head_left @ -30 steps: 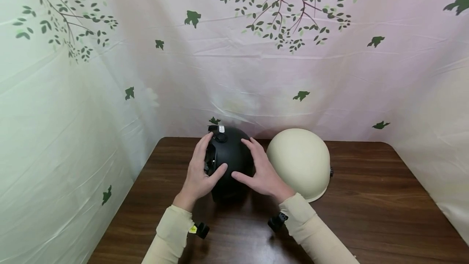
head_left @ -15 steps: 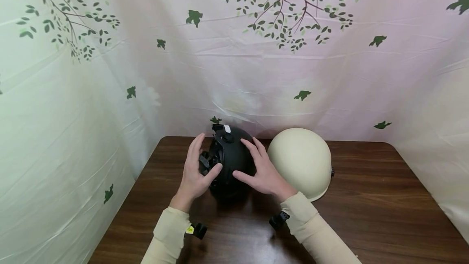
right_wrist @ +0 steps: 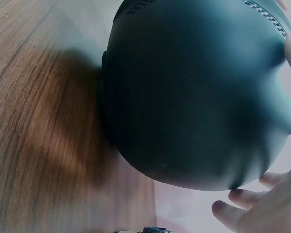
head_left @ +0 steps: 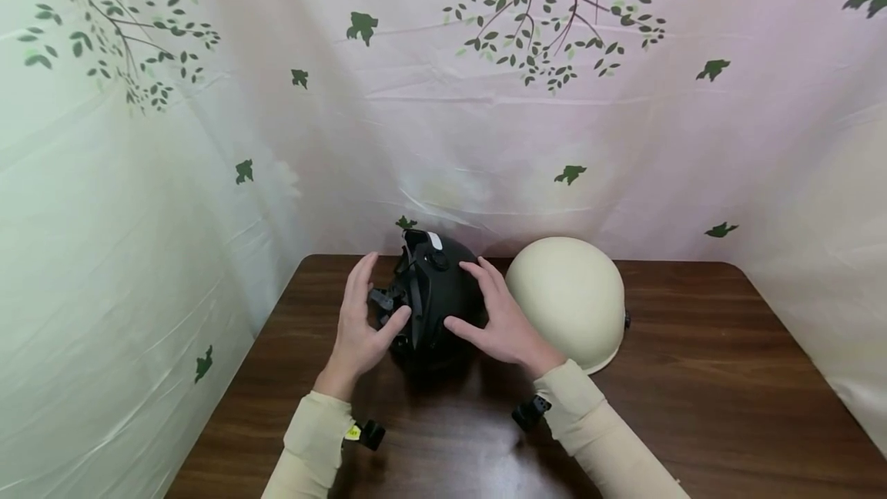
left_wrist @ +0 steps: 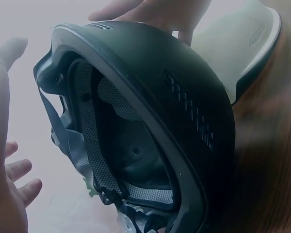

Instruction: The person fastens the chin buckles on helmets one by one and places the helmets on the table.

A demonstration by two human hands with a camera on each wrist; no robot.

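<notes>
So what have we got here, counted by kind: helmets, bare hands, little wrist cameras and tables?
Helmets: 2, a black helmet and a cream helmet
Bare hands: 2, the left hand and the right hand
Wrist cameras: 2, a left wrist camera and a right wrist camera
Tables: 1, a brown table
Total: 7
</notes>
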